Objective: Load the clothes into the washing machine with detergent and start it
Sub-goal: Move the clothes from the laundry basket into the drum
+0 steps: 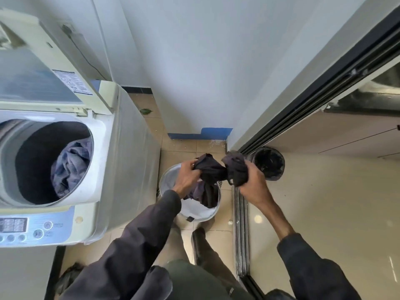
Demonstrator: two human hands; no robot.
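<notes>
Gripping a dark garment (213, 168) with left hand (187, 176) and right hand (252, 180), fingers curled tight, just above the white laundry basket (167, 177) holding more dark cloth. Beside it, in the open drum of the washing machine (101, 152), blue-grey clothes (71, 167).

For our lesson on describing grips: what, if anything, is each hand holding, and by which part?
A dark garment, bunched at its top: the left hand grips one bunch, the right hand the other, while the rest hangs into the laundry basket.
</notes>
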